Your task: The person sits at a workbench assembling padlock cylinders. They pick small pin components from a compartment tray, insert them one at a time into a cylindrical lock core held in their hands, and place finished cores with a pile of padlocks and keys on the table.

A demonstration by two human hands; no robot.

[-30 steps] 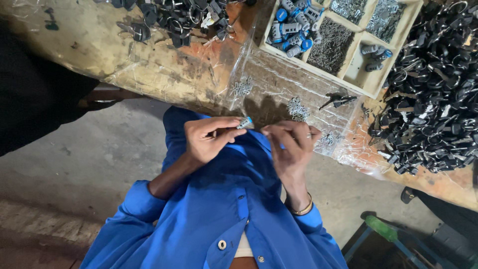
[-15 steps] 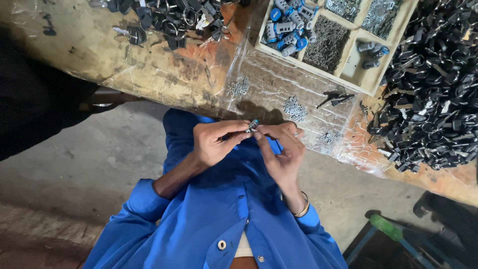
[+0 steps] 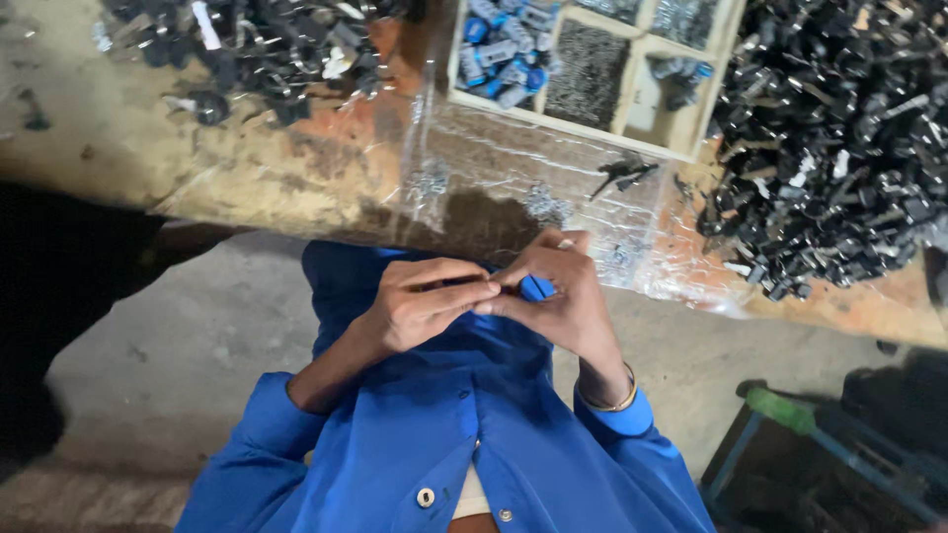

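My left hand point(image 3: 420, 306) and my right hand point(image 3: 553, 296) are pressed together over my lap, in front of my blue shirt. Their fingertips meet around a small dark part point(image 3: 494, 288) that is mostly hidden between them. A bit of blue shows just behind my right fingers. Both hands sit just below the near edge of the worn workbench point(image 3: 247, 188). A thin bangle circles my right wrist.
A clear plastic sheet point(image 3: 553, 188) with small metal bits lies on the bench. Behind it stands a wooden compartment tray point(image 3: 592, 59) with blue parts and screws. Heaps of black parts lie at right point(image 3: 839, 138) and top left point(image 3: 267, 49). A blue-green frame point(image 3: 790, 424) stands on the floor.
My hands have come closer together and dropped lower toward my lap; the small part once visible at my left fingertips is now enclosed between both hands.
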